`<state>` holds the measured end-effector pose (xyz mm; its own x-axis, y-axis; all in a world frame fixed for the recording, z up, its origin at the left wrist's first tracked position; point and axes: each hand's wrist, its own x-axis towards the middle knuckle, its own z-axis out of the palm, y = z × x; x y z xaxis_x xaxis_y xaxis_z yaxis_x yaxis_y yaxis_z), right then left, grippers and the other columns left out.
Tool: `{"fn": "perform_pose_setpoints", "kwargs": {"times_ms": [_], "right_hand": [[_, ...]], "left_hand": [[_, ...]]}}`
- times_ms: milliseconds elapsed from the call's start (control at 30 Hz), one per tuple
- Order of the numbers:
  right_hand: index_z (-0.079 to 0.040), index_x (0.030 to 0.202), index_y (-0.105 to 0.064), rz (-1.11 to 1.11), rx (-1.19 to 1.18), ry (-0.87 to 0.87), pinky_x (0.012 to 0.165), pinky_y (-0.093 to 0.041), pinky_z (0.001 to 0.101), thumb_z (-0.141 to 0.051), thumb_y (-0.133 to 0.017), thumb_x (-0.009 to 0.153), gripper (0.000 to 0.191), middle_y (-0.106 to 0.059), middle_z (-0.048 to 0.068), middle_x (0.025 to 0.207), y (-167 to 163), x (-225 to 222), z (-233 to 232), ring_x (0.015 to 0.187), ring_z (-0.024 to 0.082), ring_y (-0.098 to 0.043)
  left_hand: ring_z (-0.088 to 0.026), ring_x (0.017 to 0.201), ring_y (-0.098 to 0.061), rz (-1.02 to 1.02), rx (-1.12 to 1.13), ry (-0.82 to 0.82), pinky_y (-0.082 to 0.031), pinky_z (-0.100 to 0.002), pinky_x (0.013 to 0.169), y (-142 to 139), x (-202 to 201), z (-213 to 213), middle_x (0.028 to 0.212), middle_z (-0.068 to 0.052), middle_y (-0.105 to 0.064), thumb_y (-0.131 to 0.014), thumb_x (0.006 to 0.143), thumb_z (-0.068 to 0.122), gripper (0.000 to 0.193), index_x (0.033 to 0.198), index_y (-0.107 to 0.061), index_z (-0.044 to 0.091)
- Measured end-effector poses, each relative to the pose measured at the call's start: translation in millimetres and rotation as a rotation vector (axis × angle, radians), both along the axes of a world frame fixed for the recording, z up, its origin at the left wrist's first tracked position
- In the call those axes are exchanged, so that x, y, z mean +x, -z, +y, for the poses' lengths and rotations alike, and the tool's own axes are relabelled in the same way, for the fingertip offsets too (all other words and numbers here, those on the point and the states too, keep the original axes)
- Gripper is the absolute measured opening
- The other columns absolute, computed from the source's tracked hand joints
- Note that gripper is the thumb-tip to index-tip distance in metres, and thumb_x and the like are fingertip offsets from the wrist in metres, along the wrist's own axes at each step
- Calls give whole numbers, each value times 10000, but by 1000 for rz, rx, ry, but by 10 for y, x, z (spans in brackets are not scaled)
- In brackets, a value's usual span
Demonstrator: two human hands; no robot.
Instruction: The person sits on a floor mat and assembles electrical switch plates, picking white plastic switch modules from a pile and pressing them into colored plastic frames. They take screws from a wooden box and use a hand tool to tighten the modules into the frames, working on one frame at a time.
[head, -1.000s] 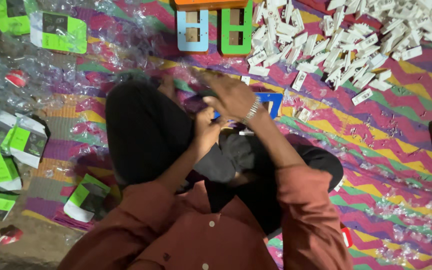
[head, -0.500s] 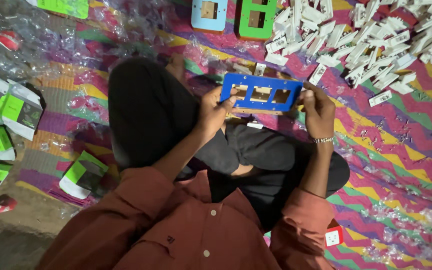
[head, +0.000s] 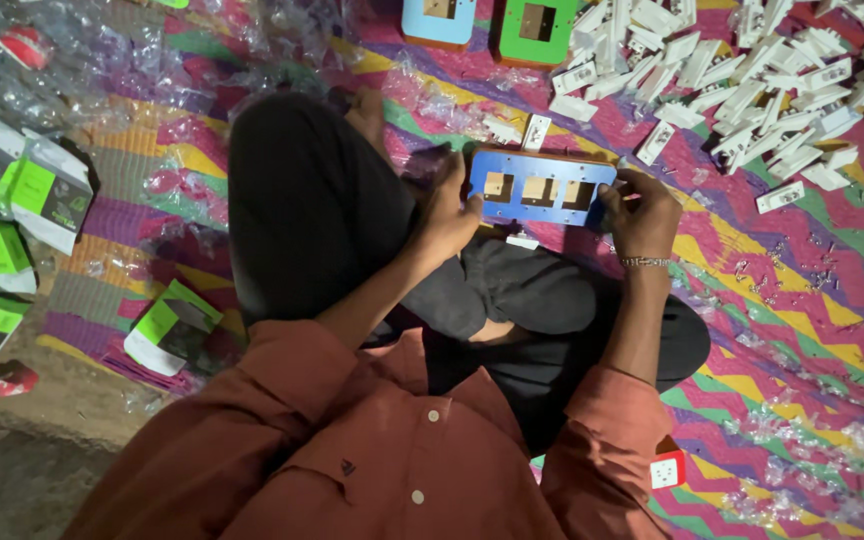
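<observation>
Both hands hold a blue switch plate above the lap

The left hand (head: 449, 215) has its grip closed on the left end of the blue plate (head: 542, 187), the right hand (head: 640, 212) on the right end; far right on the striped mat (head: 802, 330) lies a heap of white switches (head: 752, 90)

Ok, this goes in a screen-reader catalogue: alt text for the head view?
A seated person's left hand and right hand hold a blue three-hole plate by its ends above crossed legs. White switch parts lie heaped on a striped mat.
</observation>
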<state>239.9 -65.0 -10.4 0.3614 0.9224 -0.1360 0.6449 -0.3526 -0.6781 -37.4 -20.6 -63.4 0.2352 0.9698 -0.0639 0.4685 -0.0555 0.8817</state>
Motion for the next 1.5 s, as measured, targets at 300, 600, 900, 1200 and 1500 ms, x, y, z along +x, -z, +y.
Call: {"fn": "perform_pose_setpoints", "kwargs": {"times_ms": [300, 600, 900, 1200, 1500], "right_hand": [[-86, 1403, -679, -71, -92, -27, 768, -560, 390, -277, -817, 954, 507, -758, 171, 1026, 15, -46, 82, 850, 271, -726], [-61, 1485, -528, -564, 73, -564, 1047, -311, 598, -347, -948, 479, 1127, -553, 177, 1443, -333, -638, 192, 1310, 367, -522], [-31, 1428, -558, 19, 108, -239, 1000, -552, 426, -219, -907, 623, 897, -670, 132, 1254, -395, -572, 183, 1125, 304, -654], [92, 1483, -474, 84, 454, -86, 1085, -530, 412, -299, -999, 674, 1040, -641, 204, 1358, -68, -965, -133, 1228, 292, -660], [106, 1468, -477, -22, 460, -103, 1061, -547, 420, -365, -1022, 658, 1084, -642, 227, 1365, -53, -1019, -146, 1232, 329, -667]], "left_hand": [[-358, 951, -708, -2, -317, 40, -556, -413, 811, -342, 16, 85, 1042, -292, -699, -575, 886, 44, 650, 1519, -428, 20], [-154, 1013, -625, -607, -491, -22, -519, -285, 840, -120, 189, 81, 1186, -133, -698, -433, 797, -149, 786, 1562, -406, 30], [-220, 1404, -467, -653, -279, -32, -389, -317, 1147, -264, 162, 114, 1564, -134, -444, -784, 907, 83, 842, 1600, -315, -15], [-124, 1224, -578, -865, -86, 198, -507, -296, 1031, -859, 31, 26, 1333, -56, -598, -885, 851, 281, 904, 1547, -363, 34], [-55, 854, -616, -572, -34, 138, -551, -278, 698, -638, 98, -25, 926, -35, -681, -873, 877, 284, 496, 1196, -646, -20]]}}
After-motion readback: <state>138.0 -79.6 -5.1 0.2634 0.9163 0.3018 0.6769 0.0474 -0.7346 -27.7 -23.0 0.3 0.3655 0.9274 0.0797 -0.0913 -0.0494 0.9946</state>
